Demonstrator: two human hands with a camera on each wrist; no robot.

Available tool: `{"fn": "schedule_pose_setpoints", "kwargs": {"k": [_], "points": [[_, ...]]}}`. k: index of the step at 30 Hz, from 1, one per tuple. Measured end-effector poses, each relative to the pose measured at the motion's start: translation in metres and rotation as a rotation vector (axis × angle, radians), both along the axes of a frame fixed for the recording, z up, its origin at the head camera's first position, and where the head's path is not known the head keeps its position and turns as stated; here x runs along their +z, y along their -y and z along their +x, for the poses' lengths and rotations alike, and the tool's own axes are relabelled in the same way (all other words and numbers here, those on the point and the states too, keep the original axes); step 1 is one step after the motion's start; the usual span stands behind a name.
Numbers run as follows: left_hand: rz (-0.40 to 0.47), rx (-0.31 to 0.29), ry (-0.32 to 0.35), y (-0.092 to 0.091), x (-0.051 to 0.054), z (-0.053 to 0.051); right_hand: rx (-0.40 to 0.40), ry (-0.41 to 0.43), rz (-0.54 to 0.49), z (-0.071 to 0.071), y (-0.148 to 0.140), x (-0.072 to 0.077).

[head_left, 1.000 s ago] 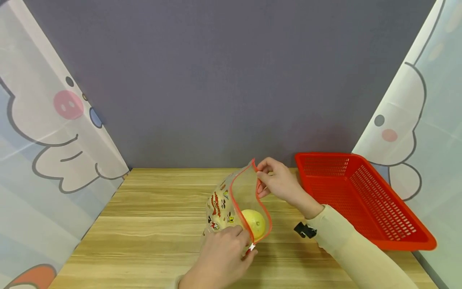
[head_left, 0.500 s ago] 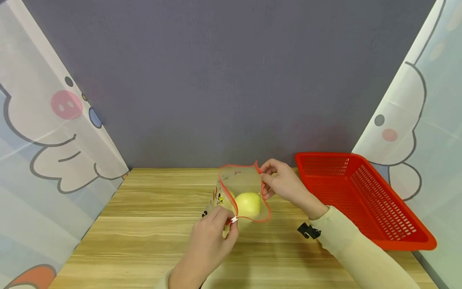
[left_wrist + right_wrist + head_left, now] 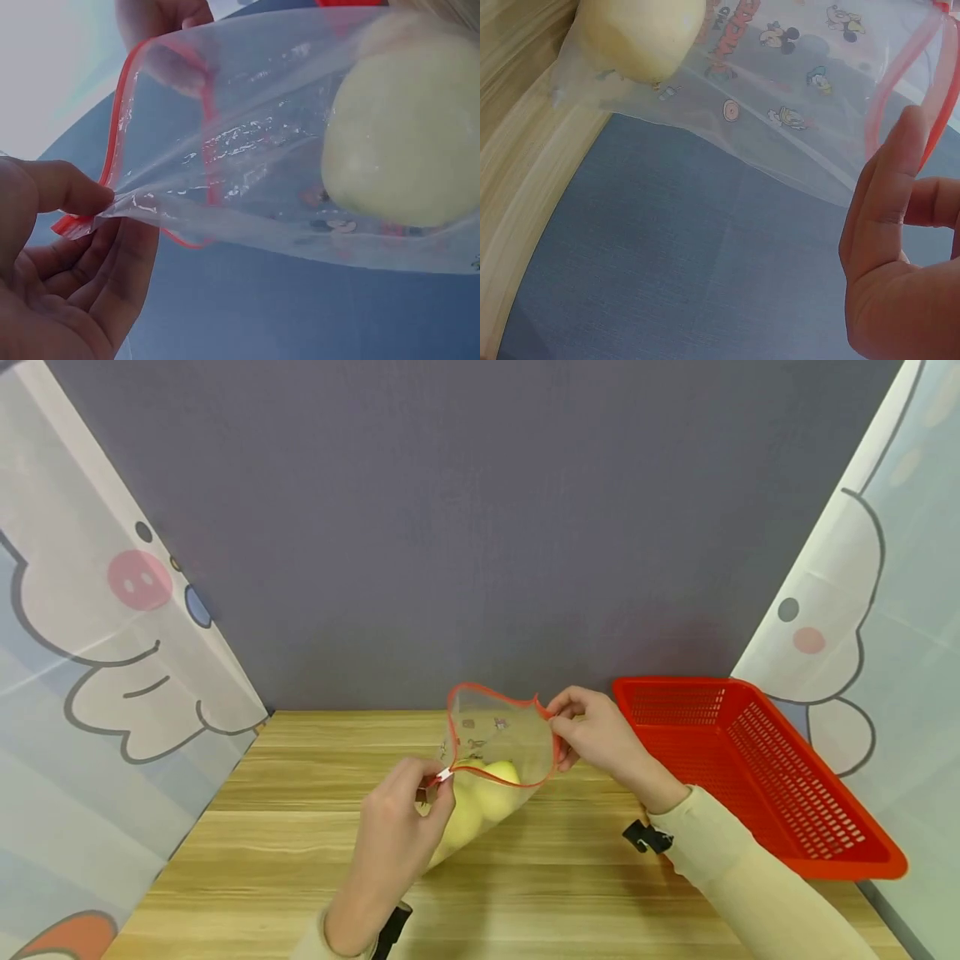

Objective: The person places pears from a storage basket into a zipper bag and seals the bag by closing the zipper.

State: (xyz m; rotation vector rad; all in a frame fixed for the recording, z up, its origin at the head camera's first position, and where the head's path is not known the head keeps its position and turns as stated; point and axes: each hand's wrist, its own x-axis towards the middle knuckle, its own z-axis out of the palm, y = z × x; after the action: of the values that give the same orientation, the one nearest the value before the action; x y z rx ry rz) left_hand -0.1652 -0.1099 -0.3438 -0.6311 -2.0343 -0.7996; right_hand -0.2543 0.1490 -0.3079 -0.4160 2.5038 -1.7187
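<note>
"Where's the clear zip bag?"
"Left of the red basket — yellow fruits inside."
"And the hands?"
"Both pinch its red rim — right hand on the basket side, left hand farther from the basket, at the white slider."

The bag is held between the left grip and the right grip, with fruits contained inside. To its right, the basket is set on the desk, which is backed by a panel.
</note>
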Motion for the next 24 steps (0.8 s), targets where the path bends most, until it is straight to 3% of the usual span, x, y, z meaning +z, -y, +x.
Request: {"fn": "schedule_pose_setpoints", "kwargs": {"k": [9, 19, 24], "points": [[0.082, -0.015, 0.031, 0.01, 0.006, -0.013, -0.02, 0.0, 0.005, 0.001, -0.002, 0.004], [0.124, -0.017, 0.082, 0.018, 0.006, -0.021, 0.079, -0.025, -0.071, -0.013, -0.002, -0.001], [0.133, -0.011, 0.114, 0.019, 0.007, -0.022, 0.021, -0.097, -0.044, -0.021, -0.002, -0.004]]}}
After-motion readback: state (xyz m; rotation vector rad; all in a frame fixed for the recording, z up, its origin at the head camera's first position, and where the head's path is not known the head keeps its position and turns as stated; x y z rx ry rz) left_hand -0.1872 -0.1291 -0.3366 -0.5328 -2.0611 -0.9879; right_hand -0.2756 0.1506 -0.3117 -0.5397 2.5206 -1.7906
